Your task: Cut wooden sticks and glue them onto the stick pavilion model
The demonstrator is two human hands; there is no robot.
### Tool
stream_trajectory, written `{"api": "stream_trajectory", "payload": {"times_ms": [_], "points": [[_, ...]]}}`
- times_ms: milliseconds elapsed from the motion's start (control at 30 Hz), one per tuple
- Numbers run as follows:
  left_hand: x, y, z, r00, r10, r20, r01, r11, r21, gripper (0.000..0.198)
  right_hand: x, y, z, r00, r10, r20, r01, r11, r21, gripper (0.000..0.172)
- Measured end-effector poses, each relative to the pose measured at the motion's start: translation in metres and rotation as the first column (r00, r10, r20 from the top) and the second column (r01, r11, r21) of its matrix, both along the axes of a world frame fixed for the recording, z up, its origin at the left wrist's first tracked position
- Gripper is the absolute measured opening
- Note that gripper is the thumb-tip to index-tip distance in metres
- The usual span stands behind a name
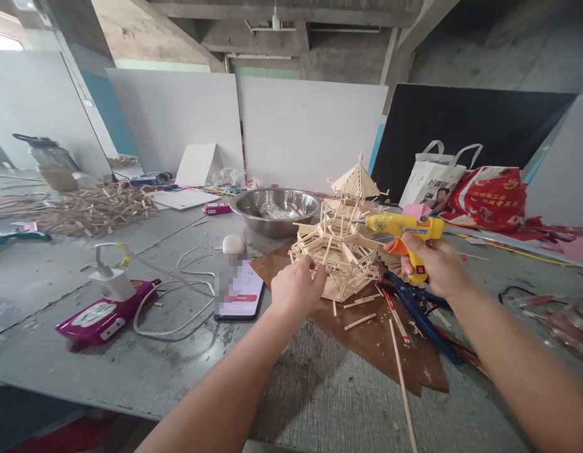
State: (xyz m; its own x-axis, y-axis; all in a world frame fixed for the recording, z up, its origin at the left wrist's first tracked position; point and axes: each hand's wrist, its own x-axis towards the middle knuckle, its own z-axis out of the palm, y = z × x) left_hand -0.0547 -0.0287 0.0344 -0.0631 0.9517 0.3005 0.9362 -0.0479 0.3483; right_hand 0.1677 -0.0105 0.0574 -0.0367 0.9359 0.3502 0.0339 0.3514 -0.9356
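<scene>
A pagoda-like model of thin wooden sticks (341, 248) stands on a brown sheet (395, 352) in the middle of the table. My left hand (298, 283) is at its front left side, fingers closed together; what they hold, if anything, is hidden. My right hand (430, 261) is wrapped round a yellow glue gun (400, 225), its nozzle pointing left at the model's upper part. Blue-handled pliers (424, 318) and loose sticks (360, 321) lie below the gun and model.
Behind the model are a metal bowl (275, 211) and bags (487, 198). To the left lie a phone (239, 292), a white cable, a purple power strip (105, 314) and a stick pile (96, 204). A long stick (401, 377) reaches the front.
</scene>
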Motion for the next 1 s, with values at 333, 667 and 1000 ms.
{"api": "stream_trajectory", "payload": {"times_ms": [333,667,1000], "points": [[0.008,0.001,-0.014,0.989,-0.096,-0.110,0.097,0.995,0.000,0.036,0.001,-0.015,-0.015,1.000,-0.024,0.005,0.024,1.000,-0.011,0.023],[0.014,0.000,-0.016,0.984,-0.109,-0.138,0.110,0.994,0.001,0.036,0.011,-0.022,-0.027,0.997,-0.069,-0.021,0.067,0.994,-0.085,0.028],[0.014,-0.001,-0.013,0.987,-0.104,-0.124,0.101,0.995,-0.026,0.039,0.009,-0.024,-0.029,0.998,-0.054,-0.026,0.052,0.996,-0.069,0.026]]}}
